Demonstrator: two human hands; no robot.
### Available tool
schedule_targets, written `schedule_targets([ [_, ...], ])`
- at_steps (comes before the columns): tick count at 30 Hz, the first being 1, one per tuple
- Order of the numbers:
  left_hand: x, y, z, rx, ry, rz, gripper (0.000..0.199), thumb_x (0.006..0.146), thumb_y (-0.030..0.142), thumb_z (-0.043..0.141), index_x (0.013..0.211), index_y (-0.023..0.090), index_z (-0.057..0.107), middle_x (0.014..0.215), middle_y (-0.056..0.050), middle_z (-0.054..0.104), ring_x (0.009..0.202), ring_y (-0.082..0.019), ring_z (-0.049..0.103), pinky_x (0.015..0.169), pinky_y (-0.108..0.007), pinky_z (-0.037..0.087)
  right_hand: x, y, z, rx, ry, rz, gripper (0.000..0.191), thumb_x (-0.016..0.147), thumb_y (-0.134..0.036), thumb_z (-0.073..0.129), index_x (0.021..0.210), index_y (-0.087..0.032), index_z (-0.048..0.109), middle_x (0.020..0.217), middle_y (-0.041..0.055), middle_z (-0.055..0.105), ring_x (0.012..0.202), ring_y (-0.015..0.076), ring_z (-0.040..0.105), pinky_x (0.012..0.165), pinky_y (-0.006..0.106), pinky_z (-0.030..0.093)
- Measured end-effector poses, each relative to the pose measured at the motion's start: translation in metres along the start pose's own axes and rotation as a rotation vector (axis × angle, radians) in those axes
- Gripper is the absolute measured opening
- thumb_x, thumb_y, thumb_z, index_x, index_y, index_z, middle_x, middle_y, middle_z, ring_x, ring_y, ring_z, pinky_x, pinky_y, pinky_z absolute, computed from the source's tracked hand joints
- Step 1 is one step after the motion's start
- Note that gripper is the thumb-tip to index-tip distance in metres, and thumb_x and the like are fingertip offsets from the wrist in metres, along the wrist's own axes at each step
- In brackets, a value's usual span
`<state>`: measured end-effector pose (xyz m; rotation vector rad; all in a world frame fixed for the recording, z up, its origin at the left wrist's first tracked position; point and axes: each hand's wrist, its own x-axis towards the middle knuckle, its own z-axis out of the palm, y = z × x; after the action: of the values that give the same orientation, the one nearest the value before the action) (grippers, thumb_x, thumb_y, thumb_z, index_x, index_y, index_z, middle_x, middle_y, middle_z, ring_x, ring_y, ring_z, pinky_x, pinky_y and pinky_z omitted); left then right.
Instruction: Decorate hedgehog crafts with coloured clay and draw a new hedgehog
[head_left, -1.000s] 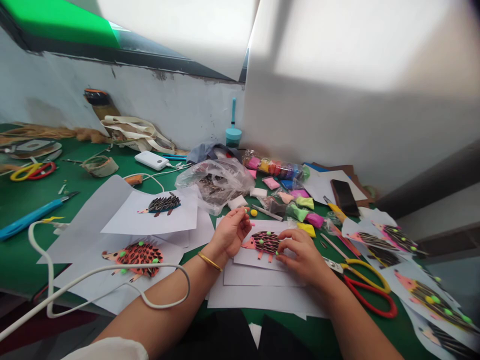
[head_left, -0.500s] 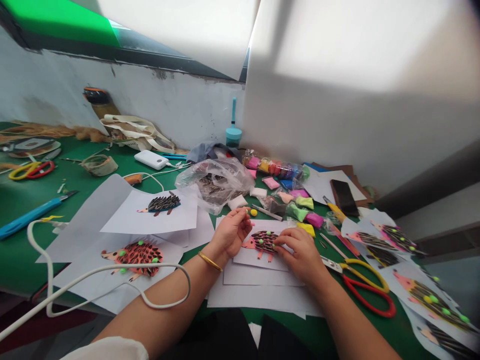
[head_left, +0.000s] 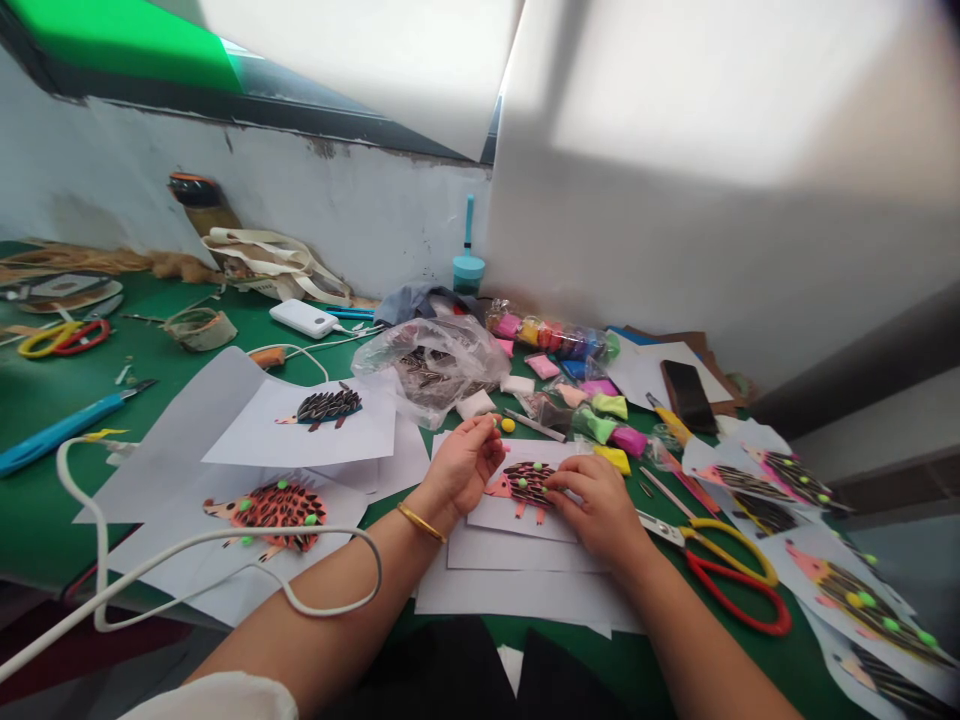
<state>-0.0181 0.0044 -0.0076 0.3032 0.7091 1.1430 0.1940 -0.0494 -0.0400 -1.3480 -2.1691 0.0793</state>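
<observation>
A hedgehog picture point(head_left: 527, 484) lies on white paper in front of me, its pink clay body set with dark striped seeds and a few small green balls. My right hand point(head_left: 600, 505) rests at its right end, thumb and fingertips pinched together against the seeds; whatever is between them is hidden. Just left of the picture, my left hand point(head_left: 465, 468) is raised with its fingertips closed in a pinch. A tiny pale bit shows at those tips, too small to name. Close beyond them sits a yellow clay ball point(head_left: 508, 425).
Scissors point(head_left: 731, 575) lie right of my right hand. Several clay packets point(head_left: 598, 425) and a plastic bag of seeds point(head_left: 427, 370) are behind the picture. Finished-looking hedgehog sheets point(head_left: 281, 515) flank both sides. A white cable point(head_left: 225, 540) loops over my left forearm. A blue cutter point(head_left: 67, 432) lies far left.
My right hand's fingertips have shifted very slightly left on the hedgehog's right end. My left hand keeps its pinch in the same place.
</observation>
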Motion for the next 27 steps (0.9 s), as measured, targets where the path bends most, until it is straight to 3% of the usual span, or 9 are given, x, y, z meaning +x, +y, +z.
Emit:
schedule_targets([
  [12,-0.0004,0.0008,0.0010,0.006,0.016,0.001,0.003,0.088,0.016,0.065,0.088,0.013,0.065,0.070,-0.001,0.062,0.056,-0.005,0.058,0.057,-0.016,0.053,-0.0012,0.0017,-0.0043,0.032,-0.018,0.067,0.006,0.083,-0.026,0.072,0.079,-0.023,0.068,0.091,0.0037,0.066,0.090,0.0231,0.057,0.082,0.039,0.041],
  [27,0.0003,0.0004,0.0006,0.007,0.008,0.010,0.008,0.084,0.018,0.070,0.088,0.014,0.065,0.070,0.000,0.062,0.056,-0.005,0.059,0.058,-0.016,0.054,0.0001,-0.0024,0.0009,-0.013,0.005,0.035,0.008,0.087,-0.026,0.068,0.083,-0.025,0.074,0.091,0.0049,0.068,0.089,0.0227,0.057,0.082,0.040,0.041],
])
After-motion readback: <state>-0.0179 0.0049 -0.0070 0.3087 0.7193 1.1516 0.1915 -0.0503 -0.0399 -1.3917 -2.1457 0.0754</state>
